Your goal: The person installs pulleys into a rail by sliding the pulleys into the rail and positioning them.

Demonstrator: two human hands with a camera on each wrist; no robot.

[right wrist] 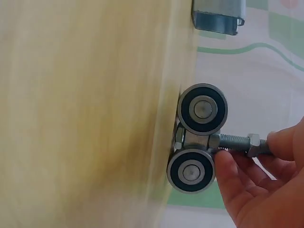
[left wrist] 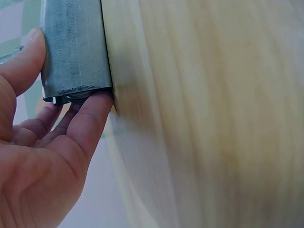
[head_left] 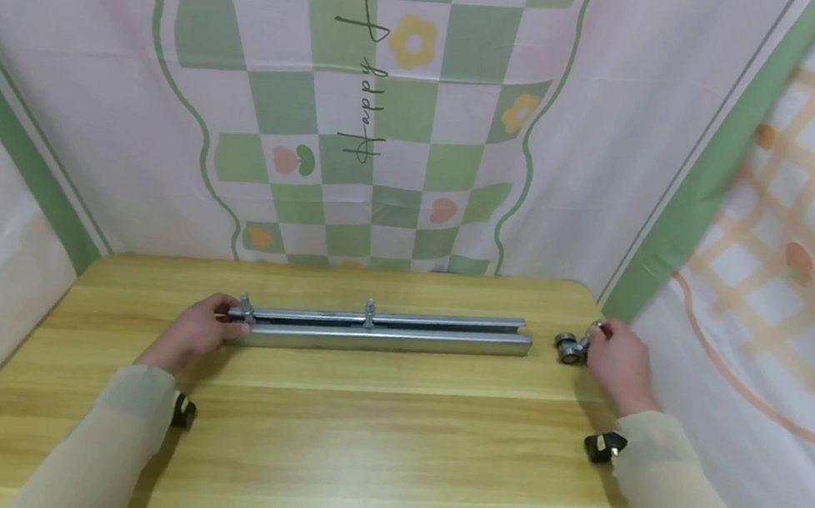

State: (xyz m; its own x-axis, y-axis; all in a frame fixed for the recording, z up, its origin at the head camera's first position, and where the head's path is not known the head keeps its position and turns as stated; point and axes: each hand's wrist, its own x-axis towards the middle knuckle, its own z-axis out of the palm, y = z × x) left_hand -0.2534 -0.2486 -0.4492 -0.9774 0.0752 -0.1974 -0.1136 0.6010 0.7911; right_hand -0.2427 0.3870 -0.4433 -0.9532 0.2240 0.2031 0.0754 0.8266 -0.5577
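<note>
A silver metal C-shaped track (head_left: 397, 341) lies on the wooden table with its slot facing up. My left hand (head_left: 198, 329) grips the track's left end, thumb along its side and fingers at the end opening. One upright bolt (head_left: 370, 311) sticks out of the slot near the middle, and another bolt (head_left: 245, 307) stands beside my left fingers. Off the track's right end, my right hand (head_left: 620, 364) pinches a roller trolley (right wrist: 203, 110) by its threaded bolt (right wrist: 235, 142). Its bearing wheels are at or just over the tabletop, apart from the track.
The wooden table (head_left: 384, 461) extends toward me in front of the track. A patterned cloth (head_left: 408, 120) hangs behind it, and more cloth (head_left: 767, 345) hangs close to the right side. Dark wrist devices (head_left: 604, 447) sit at both cuffs.
</note>
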